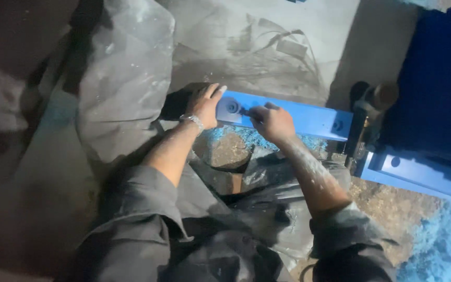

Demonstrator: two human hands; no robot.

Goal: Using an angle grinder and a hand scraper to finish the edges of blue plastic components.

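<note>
The left hand [204,104] lay flat with its grip spread open on the end of a blue metal bar [293,117], which rested across the person's knees. The right hand [271,121] had its grip closed around a small tool [244,111] at the round fitting [232,107] on the bar.

Obstacles: grey dusty sack [123,78], bulging just beside my left hand [203,106]; dark blue machine body [437,89] and blue flat steel bar [309,119] crossing ahead. Free room: bare grey floor [288,47] beyond the bar; rubble ground [392,201] right of my right hand [271,122].
</note>
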